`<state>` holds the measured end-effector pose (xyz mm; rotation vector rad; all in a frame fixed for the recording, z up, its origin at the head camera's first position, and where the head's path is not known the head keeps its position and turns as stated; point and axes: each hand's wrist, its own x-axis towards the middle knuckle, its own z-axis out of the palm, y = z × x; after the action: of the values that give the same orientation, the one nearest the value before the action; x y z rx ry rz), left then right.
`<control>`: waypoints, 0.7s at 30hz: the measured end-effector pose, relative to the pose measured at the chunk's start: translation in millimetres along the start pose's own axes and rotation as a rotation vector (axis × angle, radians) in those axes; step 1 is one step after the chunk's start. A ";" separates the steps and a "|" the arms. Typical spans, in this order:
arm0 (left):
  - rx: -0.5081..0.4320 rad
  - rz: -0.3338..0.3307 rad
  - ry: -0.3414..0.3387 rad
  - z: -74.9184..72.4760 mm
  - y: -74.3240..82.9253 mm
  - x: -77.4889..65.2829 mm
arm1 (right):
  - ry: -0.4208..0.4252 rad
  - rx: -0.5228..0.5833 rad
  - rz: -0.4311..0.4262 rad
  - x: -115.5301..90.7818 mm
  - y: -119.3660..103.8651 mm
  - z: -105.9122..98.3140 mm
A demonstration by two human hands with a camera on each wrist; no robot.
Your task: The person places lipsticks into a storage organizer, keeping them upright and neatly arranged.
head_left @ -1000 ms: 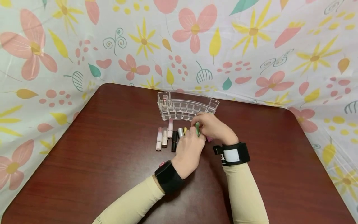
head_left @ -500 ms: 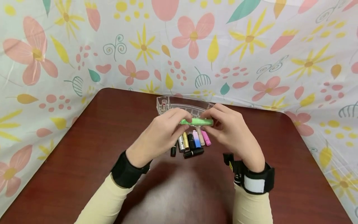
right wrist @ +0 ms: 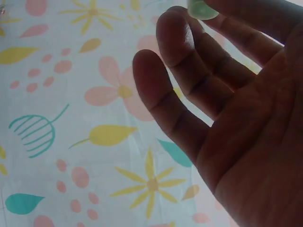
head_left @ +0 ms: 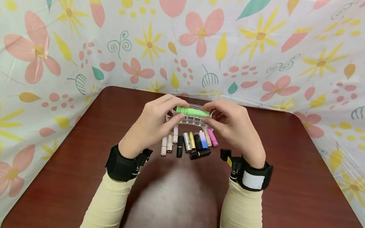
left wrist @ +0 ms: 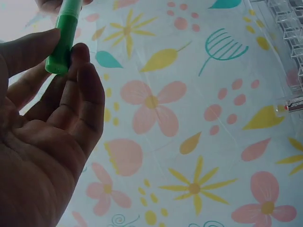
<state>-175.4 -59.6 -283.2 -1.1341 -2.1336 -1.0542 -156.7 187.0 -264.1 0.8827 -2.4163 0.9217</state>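
Head view: the left hand (head_left: 149,123) and right hand (head_left: 235,126) pinch opposite ends of a green tube (head_left: 194,112) between them, any lettering too small for me.

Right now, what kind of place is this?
Perhaps an indoor recording corner: a glossy red-brown round-cornered table, a white flower-printed sheet behind it, and two black fabric wrist straps.
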 end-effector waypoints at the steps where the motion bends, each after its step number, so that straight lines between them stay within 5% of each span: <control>1: 0.000 0.001 -0.003 -0.4 -0.7 0.3 | 0.004 -0.002 -0.001 0.7 0.5 0.2; 21: 0.033 -0.008 0.006 -1.1 -3.9 -4.1 | -0.005 0.020 -0.018 2.4 -1.3 6.7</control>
<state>-176.5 -63.8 -287.0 -1.1070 -2.1444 -1.0205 -158.5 180.5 -266.9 0.9137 -2.4029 0.9398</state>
